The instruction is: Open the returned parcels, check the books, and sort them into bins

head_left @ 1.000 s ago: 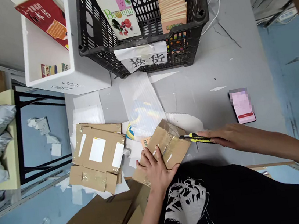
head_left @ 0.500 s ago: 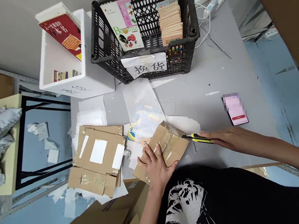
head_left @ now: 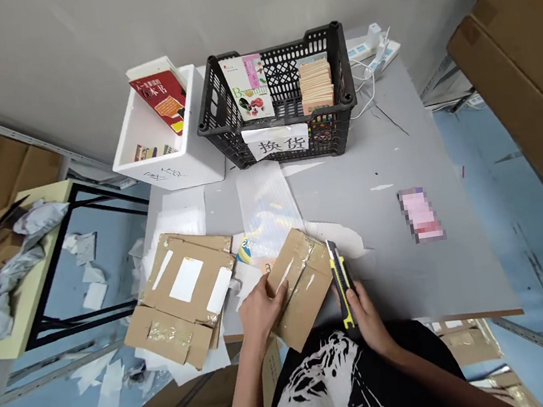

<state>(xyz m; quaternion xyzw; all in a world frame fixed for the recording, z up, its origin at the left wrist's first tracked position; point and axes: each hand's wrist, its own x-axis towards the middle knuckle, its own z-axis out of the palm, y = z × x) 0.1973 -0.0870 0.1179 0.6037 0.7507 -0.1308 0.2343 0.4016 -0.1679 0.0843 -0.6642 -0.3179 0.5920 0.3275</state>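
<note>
A taped brown cardboard package [head_left: 302, 278] lies at a slant by the table's front edge, its lower corner sticking out past it. My left hand [head_left: 262, 307] grips its left edge, the thumb on top and the fingers partly hidden. To the right of the package, my right hand [head_left: 367, 315] is closed around a yellow and black utility knife [head_left: 343, 288]. The knife points away from me, with its blade out near the package's right edge. Left of my hands lie flattened cardboard packages [head_left: 183, 290] with white labels.
At the back stand a black plastic crate [head_left: 280, 121] and a white foam box [head_left: 195, 126], both holding books. A phone [head_left: 421, 215] lies on the right, and power strips [head_left: 375, 57] with white cables sit behind it. Translucent wrap [head_left: 268, 197] lies before the crate.
My right hand has drawn the knife back from the package's far right corner and turned it to point forward. My left hand has gone from flat on the package to its left edge.
</note>
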